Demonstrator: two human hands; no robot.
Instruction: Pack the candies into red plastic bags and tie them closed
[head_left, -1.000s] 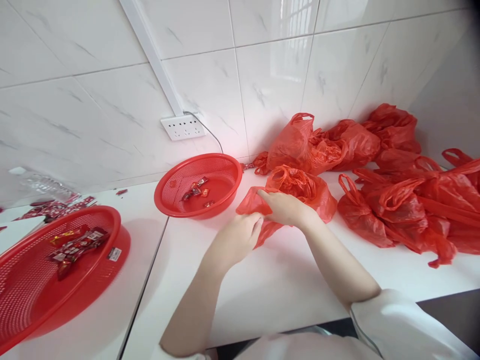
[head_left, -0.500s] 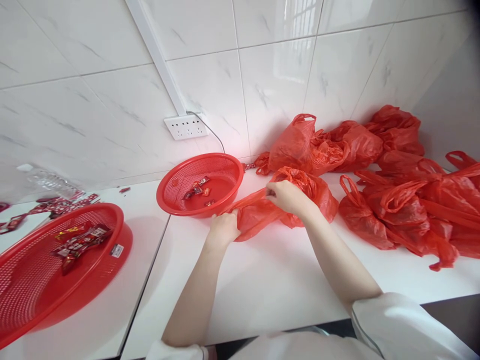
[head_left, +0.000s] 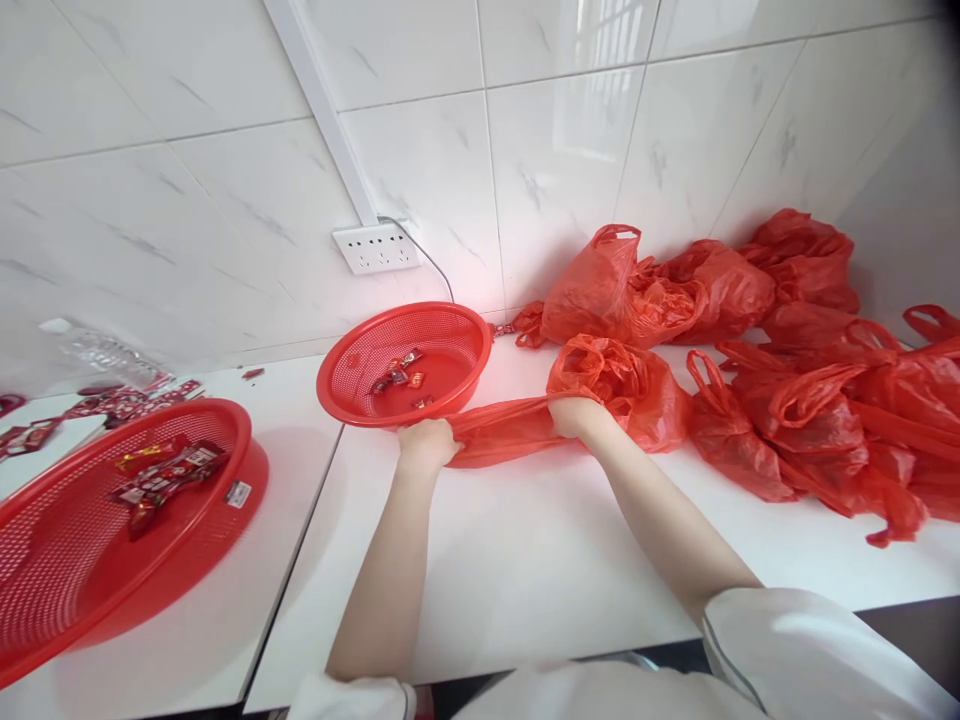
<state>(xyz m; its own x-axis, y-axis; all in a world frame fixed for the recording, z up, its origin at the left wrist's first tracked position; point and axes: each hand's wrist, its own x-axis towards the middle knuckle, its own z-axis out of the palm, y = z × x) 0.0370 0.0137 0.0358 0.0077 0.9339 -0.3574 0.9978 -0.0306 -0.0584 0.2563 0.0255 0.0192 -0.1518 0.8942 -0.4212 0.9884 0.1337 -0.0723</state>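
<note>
A red plastic bag (head_left: 622, 385) lies on the white counter (head_left: 525, 560) in front of me. My left hand (head_left: 426, 445) is closed on the end of the bag's handle, which is pulled out taut to the left. My right hand (head_left: 576, 415) is closed on the bag's neck, where the handle meets the bunched body. A small red mesh basket (head_left: 450, 335) with a few wrapped candies (head_left: 401, 375) sits just behind my left hand.
A large red basket (head_left: 45, 560) holding wrapped candies stands at the left on a second counter. Several more red bags (head_left: 810, 400) are heaped at the right along the tiled wall. A white power strip (head_left: 377, 248) hangs on the wall.
My hands have moved apart. The left hand went left toward the small basket, drawing the bag's handle out into a taut strip; the right hand shifted right and back onto the neck.
</note>
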